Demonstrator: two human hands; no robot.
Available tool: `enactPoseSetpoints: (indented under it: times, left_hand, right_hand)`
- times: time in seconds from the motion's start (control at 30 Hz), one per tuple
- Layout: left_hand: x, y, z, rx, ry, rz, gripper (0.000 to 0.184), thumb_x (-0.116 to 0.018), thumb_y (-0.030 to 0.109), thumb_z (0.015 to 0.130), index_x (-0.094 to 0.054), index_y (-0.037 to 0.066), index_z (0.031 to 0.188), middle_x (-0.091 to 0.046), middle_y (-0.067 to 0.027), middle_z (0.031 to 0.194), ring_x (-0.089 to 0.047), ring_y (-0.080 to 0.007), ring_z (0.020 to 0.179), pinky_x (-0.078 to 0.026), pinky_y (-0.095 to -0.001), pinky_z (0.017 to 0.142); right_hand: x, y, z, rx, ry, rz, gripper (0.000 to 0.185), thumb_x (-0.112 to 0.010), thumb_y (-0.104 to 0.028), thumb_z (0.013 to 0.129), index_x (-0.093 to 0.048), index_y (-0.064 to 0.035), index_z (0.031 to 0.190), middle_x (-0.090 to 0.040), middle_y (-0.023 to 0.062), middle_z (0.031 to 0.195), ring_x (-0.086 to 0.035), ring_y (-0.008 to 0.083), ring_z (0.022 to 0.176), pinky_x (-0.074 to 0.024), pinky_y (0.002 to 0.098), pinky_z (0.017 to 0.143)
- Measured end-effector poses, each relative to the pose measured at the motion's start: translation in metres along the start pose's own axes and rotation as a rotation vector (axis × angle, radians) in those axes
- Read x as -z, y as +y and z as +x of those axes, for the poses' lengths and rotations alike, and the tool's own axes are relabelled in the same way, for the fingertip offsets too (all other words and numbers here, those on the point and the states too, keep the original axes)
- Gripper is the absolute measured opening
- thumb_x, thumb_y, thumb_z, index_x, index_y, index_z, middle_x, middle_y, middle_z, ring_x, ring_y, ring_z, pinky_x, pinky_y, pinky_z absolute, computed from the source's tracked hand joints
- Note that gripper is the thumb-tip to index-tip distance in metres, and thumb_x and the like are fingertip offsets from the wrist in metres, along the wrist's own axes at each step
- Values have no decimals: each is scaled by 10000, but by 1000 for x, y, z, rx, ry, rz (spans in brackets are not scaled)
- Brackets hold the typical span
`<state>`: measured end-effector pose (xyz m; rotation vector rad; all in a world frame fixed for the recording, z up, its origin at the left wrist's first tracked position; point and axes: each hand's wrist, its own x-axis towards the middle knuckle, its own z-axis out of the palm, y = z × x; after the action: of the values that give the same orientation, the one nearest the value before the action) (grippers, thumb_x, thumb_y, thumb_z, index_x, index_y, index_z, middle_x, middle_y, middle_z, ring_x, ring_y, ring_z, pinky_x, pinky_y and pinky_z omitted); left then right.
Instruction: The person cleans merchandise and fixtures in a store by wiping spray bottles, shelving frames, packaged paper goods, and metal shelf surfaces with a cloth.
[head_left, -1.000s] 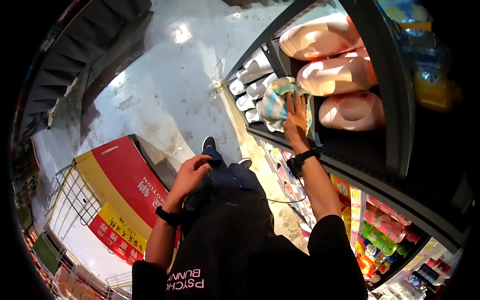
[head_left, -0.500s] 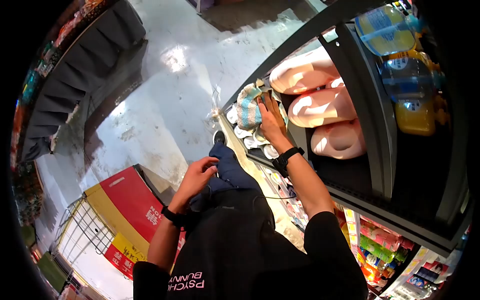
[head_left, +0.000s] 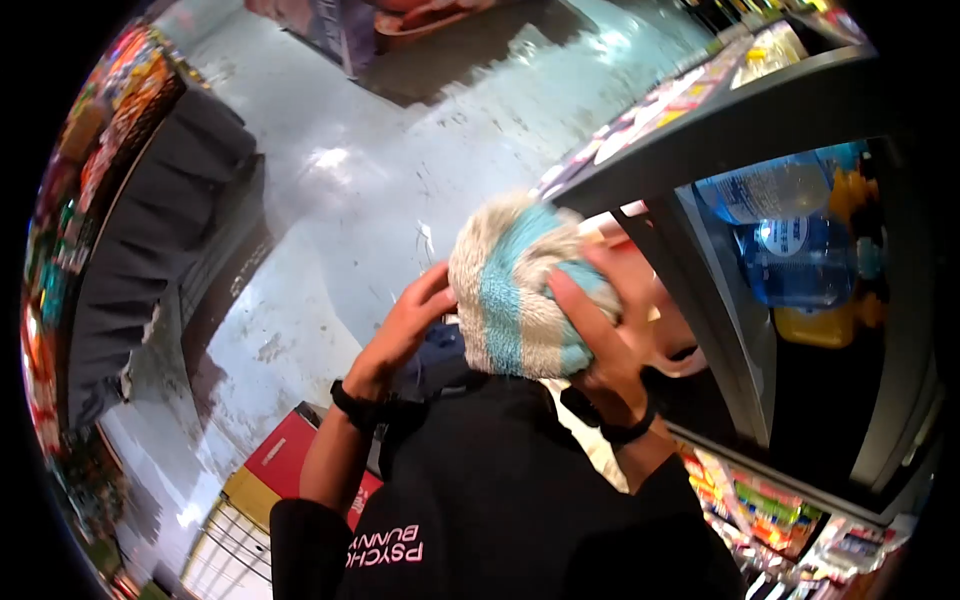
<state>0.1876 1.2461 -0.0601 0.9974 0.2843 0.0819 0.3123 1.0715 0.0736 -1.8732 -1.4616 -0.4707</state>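
Note:
A bunched towel (head_left: 505,290) with blue and off-white stripes is held up in front of my chest. My right hand (head_left: 610,335) grips it from the right, with the fingers pressed over its folds. At the towel's left edge is my left hand (head_left: 408,318), its fingers bent and apart, the tips touching or very close to the cloth. Both wrists wear black bands.
A dark shelf unit (head_left: 740,330) on the right holds blue bottles (head_left: 795,260), a yellow bottle (head_left: 815,325) and pink slippers (head_left: 680,335). A dark-draped stand (head_left: 150,240) is at left. Red-and-yellow cartons (head_left: 280,455) and a wire rack (head_left: 230,545) stand lower left.
My right hand has lifted the striped towel off the shelf beside the pink slippers and brought it toward my body. My left hand has risen to the towel's left side. The view has shifted.

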Motion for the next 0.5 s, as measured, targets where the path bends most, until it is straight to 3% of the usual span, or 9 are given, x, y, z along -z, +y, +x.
enactPoseSetpoints:
  times: [0.13,0.17,0.3,0.4,0.47,0.5]
  left_hand:
    - [-23,43,25,-16,-204,-32,522,-511,369,1025,-496,-9,1385,-558,-103,1331,-536,-182,1195,-449,-374,1007]
    - [-18,48,33,17,-313,-27,510,-516,366,1025,-507,-9,1372,-568,-103,1317,-544,-184,1187,-450,-367,1002]
    - [14,41,58,152,-411,-97,418,-532,308,1018,-568,-16,1280,-636,-75,1183,-590,-176,1069,-470,-332,949]
    - [51,38,52,285,-355,-73,338,-549,229,1004,-592,-18,1231,-666,-64,1082,-605,-154,989,-480,-307,899]
    - [79,41,56,363,-429,-29,316,-528,199,1014,-574,-35,1222,-672,-100,1070,-622,-163,961,-488,-319,899]
    - [90,37,54,389,-378,-24,308,-528,188,1013,-589,-26,1226,-676,-97,1031,-619,-154,905,-493,-307,878]
  right_hand:
    - [12,-7,58,286,491,-493,384,-816,-174,773,-740,-327,1117,-575,50,1149,-553,170,961,-472,225,774]
    - [20,-10,70,164,339,-583,326,-762,-216,824,-736,-312,1134,-574,77,1251,-554,240,1039,-431,351,915]
    - [-35,15,34,22,-62,-836,309,-503,-158,969,-735,-246,1153,-585,-27,1404,-367,331,1424,99,521,1208]
    - [-79,26,-2,72,-255,-877,194,-552,-147,946,-729,-141,1024,-626,-25,1342,-437,241,1399,-107,449,1214]
    - [-86,17,-7,-8,-498,-887,189,-555,-162,950,-719,-117,1031,-622,-20,1342,-446,251,1389,-85,481,1213]
    - [-83,12,4,-25,-509,-904,189,-555,-162,950,-719,-117,1031,-622,-20,1342,-446,251,1389,-85,481,1213]
